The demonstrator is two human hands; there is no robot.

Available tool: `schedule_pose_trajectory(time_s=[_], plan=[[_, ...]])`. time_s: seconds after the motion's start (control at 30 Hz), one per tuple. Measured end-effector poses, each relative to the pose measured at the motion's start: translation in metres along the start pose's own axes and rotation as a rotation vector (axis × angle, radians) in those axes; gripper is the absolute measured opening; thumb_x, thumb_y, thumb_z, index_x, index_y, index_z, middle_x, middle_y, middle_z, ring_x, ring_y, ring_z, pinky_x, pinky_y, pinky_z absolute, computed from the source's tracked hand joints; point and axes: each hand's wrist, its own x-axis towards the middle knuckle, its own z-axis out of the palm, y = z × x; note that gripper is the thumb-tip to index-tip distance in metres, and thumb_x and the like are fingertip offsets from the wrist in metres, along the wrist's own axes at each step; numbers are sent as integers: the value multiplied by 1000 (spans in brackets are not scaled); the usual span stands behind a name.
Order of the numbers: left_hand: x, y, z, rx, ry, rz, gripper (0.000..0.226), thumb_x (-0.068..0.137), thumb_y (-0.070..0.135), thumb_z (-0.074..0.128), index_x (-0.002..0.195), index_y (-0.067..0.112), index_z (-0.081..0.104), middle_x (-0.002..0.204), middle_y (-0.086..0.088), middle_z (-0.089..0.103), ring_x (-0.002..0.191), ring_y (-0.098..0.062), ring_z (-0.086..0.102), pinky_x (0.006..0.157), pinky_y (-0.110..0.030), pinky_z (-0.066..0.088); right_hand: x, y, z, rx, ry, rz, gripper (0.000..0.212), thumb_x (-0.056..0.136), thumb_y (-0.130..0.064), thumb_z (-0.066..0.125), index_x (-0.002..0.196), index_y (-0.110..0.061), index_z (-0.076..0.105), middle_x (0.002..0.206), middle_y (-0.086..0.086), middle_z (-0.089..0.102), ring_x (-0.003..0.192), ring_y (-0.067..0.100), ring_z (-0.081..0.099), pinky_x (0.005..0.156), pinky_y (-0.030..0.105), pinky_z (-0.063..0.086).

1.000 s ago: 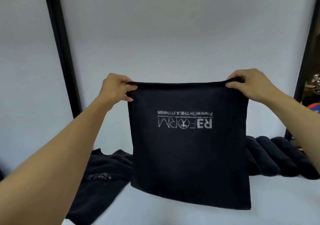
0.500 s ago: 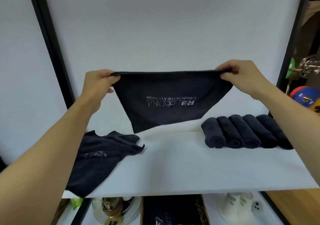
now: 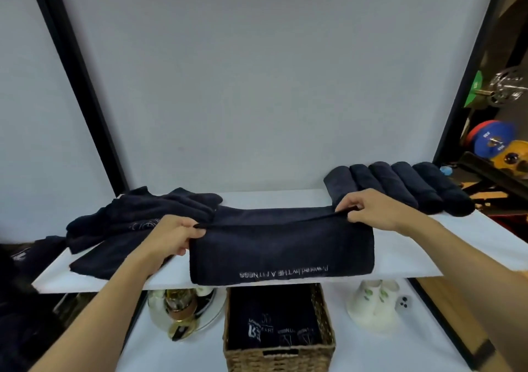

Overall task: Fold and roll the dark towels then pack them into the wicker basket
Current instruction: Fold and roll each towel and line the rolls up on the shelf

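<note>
Crosswise, the dark folded cloth towel [image 3: 281, 246] lies on the white shelf board [image 3: 400, 257], long axis left to right; left hand [image 3: 171, 238] and right hand [image 3: 368, 210] each pinch, seemingly, one end of its upper edge.

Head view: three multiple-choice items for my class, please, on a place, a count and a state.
1. The wicker basket stands: A below the shelf; B on it; C on the wall.
2. Rolled towels on the shelf: A three; B five; C seven.
3. The held towel is: A rolled tight; B hanging in air; C laid on the shelf.
Key: A, it shows under the shelf edge; B, five rolls lie side by side; C, left hand and right hand pinch its edge there.
</note>
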Motion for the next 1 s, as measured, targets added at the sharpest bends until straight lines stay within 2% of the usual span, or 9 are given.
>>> schedule_pose_trajectory(time_s=[0.13,0.23,0.37,0.47,0.53,0.63,0.73,0.83,1.0], plan=[[53,7,12,132,194,19,21,86,11,66,67,5,61,57,0,49,57,-17,44,54,-29,38,56,12,6,-172,105,-28,29,87,-6,57,107,-23,67,96,-10,64,80,2,53,68,13,37],[99,13,23,212,296,14,23,85,14,68,68,0,63,57,-2,55,59,-19,51,58,-31,42,103,29,17,-268,142,-27,30,89,-9,55,117,-19,63,113,-1,64,95,17,58,82,27,46],[145,6,40,465,343,-9,27,85,19,69,69,-3,63,66,-13,62,71,-28,59,65,-34,42,145,48,38,-468,104,50,33,91,-10,48,122,-17,57,112,9,63,95,26,59,81,35,49],[158,1,56,666,382,11,11,87,19,68,91,8,68,92,-9,67,95,-30,61,74,-36,47,157,57,62,-760,278,-81,32,82,-1,59,113,-8,61,113,15,61,91,33,59,76,39,48],[154,5,77,783,412,194,26,92,24,63,116,14,64,115,-9,63,111,-30,55,89,-41,45,156,46,85,-693,377,-207,35,76,-5,73,111,-6,66,119,20,62,94,39,63,78,43,51],[134,1,119,859,134,370,53,98,50,41,143,21,44,151,-4,40,140,-24,34,114,-39,26,152,28,121,-492,143,-247,49,100,-38,47,144,-18,42,154,8,36,140,27,36,113,44,29],[122,-25,120,1005,-32,296,83,84,70,-3,155,31,14,163,6,8,151,-12,3,122,-32,-2,149,36,131,-512,5,-123,62,101,-55,18,155,-24,19,162,-1,19,150,17,11,121,38,4],[120,-40,103,1076,8,285,105,70,76,-28,156,31,11,163,8,6,151,-12,2,121,-32,-5,147,53,122,-528,28,-63,69,98,-57,11,155,-19,20,161,2,21,150,19,12,122,39,4],[102,-38,93,1120,14,249,119,58,78,-38,155,30,13,163,4,13,151,-17,6,121,-41,-5,121,47,121,-505,272,-87,43,103,-36,40,141,-17,46,148,3,45,137,20,39,117,39,22]])
